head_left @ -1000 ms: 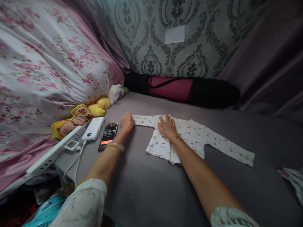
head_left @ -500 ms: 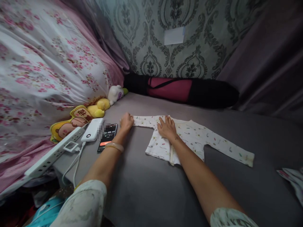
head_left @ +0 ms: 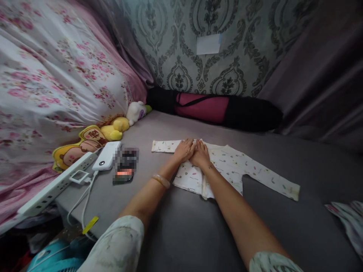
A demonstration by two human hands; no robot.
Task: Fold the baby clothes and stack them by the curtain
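A small white long-sleeved baby shirt (head_left: 227, 162) with a tiny coloured print lies spread on the grey sheet (head_left: 181, 234). Both its sleeves stretch outward, the left one straight to the side and the right one slanting toward me. My left hand (head_left: 185, 150) rests flat on the shirt where the left sleeve joins the body. Beside it, touching or nearly so, my right hand (head_left: 200, 155) lies with its fingers extended on the upper chest. Neither hand grips the cloth. The hands hide part of the shoulder and the neckline's left side.
Left of the shirt lie a phone (head_left: 126, 166), a white power bank (head_left: 107, 156) with a cable, and a power strip (head_left: 56, 185). Plush toys (head_left: 116, 128) line the floral curtain. A long black and pink bag (head_left: 204, 107) lies along the wall. Folded cloth (head_left: 347, 219) sits at right.
My left hand has let go of the left sleeve's cuff and moved right along the sleeve to the shoulder, beside my right hand. My right hand has stayed on the chest.
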